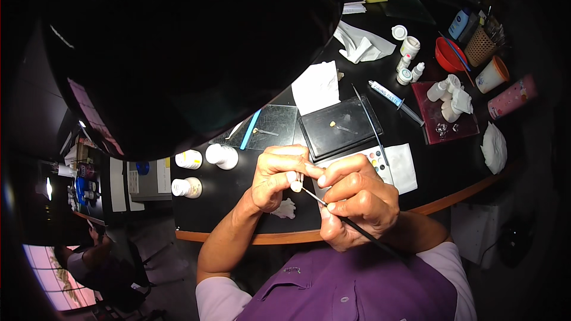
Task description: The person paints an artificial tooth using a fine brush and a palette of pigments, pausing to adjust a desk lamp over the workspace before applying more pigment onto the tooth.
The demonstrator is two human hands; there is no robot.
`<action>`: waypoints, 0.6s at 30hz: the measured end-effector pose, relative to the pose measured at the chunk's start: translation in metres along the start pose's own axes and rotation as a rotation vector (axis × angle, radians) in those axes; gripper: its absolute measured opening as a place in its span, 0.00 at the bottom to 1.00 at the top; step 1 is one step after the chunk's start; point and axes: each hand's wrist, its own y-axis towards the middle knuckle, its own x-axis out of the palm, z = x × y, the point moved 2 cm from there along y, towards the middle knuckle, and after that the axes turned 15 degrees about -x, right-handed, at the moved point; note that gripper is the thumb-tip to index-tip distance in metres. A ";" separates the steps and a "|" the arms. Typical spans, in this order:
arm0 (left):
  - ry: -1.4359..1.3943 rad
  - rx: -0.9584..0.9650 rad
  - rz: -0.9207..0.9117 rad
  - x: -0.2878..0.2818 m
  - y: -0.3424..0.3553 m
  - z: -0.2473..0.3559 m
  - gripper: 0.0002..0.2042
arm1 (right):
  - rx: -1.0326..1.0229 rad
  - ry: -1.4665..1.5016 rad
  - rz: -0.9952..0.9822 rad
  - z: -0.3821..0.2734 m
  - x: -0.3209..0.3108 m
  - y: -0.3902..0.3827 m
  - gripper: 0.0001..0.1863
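My left hand [275,179] pinches a small cream-coloured dental crown [296,186], apparently on a thin metal holder, above the table's near edge. In my right hand [360,200] is a fine brush [355,226] with a dark handle, held like a pen. Its tip meets the crown or lies very close to it. The two hands are near each other, fingertips almost touching. Behind them, a white palette sheet with coloured dots [376,160] lies partly under my right hand. Another small yellowish crown on a pin [334,124] rests on a black flat box [315,137].
White jars [222,156] stand left of my hands. A glass plate [279,117] carries a blue strip [250,131]. To the right lie a long thin tool [370,120], a syringe [392,98] and a dark red tray [437,128] with bottles. A red bowl [443,53] sits beyond.
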 end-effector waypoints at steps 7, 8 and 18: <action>-0.028 -0.026 0.008 -0.001 -0.001 -0.001 0.18 | 0.004 -0.013 -0.001 0.001 0.001 0.000 0.08; -0.028 -0.026 0.008 -0.001 -0.001 -0.001 0.18 | 0.004 -0.013 -0.001 0.001 0.000 0.000 0.08; -0.038 -0.038 0.001 -0.001 -0.003 -0.001 0.18 | 0.006 -0.008 -0.006 0.000 0.000 -0.001 0.08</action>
